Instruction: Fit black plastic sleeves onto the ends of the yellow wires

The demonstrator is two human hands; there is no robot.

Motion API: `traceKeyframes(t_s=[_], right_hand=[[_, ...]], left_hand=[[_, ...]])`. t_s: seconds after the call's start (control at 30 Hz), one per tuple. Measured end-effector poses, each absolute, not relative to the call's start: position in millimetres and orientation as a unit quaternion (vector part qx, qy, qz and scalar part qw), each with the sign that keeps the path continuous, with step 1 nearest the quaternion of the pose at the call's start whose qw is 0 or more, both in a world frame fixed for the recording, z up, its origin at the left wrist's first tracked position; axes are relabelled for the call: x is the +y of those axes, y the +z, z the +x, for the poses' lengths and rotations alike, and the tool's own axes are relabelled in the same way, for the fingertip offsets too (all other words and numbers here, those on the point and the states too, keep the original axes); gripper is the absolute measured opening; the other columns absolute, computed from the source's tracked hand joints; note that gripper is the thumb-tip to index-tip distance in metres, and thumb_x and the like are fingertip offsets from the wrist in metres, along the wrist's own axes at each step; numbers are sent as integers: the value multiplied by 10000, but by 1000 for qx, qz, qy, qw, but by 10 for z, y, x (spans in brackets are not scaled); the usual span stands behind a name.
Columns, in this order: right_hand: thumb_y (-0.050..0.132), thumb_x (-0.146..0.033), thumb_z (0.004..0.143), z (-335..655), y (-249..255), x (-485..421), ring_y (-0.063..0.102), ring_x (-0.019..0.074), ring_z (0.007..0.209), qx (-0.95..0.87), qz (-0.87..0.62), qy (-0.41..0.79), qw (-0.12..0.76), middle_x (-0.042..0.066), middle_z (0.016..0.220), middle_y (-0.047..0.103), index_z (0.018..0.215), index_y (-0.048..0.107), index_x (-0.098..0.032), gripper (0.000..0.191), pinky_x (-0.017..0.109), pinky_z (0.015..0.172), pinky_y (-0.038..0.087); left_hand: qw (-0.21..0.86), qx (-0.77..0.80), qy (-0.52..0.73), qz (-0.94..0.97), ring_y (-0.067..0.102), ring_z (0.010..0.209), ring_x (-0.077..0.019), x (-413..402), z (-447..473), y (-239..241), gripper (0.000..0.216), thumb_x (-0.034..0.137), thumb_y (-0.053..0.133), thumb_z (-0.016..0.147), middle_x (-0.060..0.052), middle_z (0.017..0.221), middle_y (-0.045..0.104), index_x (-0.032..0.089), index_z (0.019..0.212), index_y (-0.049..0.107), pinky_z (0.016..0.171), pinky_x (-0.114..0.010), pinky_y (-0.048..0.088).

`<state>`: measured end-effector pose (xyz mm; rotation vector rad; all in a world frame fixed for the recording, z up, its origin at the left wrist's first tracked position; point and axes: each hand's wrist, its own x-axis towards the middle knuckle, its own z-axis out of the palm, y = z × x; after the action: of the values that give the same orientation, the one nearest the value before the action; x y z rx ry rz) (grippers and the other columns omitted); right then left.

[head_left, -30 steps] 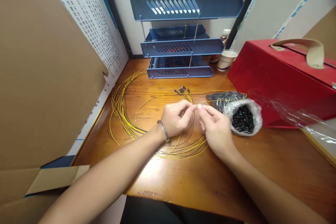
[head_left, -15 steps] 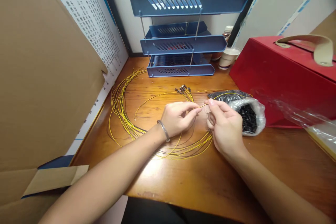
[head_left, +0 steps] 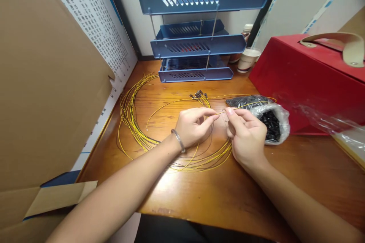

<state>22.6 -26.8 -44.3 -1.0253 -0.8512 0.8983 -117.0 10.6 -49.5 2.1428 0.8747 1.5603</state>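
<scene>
one thin yellow wire pinched between two bare hands over a wooden desk.
the left hand, one metal bracelet at its wrist, and the right hand each close thumb and forefinger tight on the yellow wire, a single slim strand stretched between the fingertips and running on past the right fingers. under the fingers lies one loose coil of yellow wires; just right of them, one clear bag of black parts; beyond them, one three-tier blue tray rack.
</scene>
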Motion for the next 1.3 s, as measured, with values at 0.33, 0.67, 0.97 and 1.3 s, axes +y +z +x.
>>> traceKeyframes(t_s=[0.33, 0.67, 0.97, 1.3], right_hand=[[790, -351, 769, 265, -378, -284, 324, 60, 455, -454, -505, 368, 635, -58, 504, 470, 780, 725, -159, 203, 233, 442, 217], [777, -376, 777, 236, -327, -291, 346, 68, 443, -427, -511, 342, 663, -63, 500, 455, 790, 696, -168, 224, 241, 443, 224], [764, -355, 786, 211, -330, -304, 313, 63, 446, -461, -498, 359, 641, -70, 491, 440, 826, 713, -166, 200, 230, 435, 216], [772, -380, 772, 172, -315, -335, 367, 70, 455, -448, -497, 385, 636, -35, 547, 558, 821, 697, -160, 238, 226, 442, 256]], left_hand=[[217, 307, 544, 750, 615, 538, -54, 115, -1165, -499, 84, 204, 721, 880, -15, 757, 786, 146, 846, 772, 541, -152, 480], [233, 317, 571, 720, 653, 567, -80, 104, -1143, -486, 130, 233, 685, 909, -40, 782, 791, 142, 898, 777, 556, -172, 507], [232, 291, 569, 733, 637, 562, -70, 106, -1150, -471, 122, 212, 678, 905, -30, 759, 780, 136, 870, 767, 559, -160, 503], [252, 311, 526, 750, 612, 584, -75, 77, -1192, -454, 217, 285, 568, 978, -18, 746, 729, 149, 850, 679, 582, -181, 485]])
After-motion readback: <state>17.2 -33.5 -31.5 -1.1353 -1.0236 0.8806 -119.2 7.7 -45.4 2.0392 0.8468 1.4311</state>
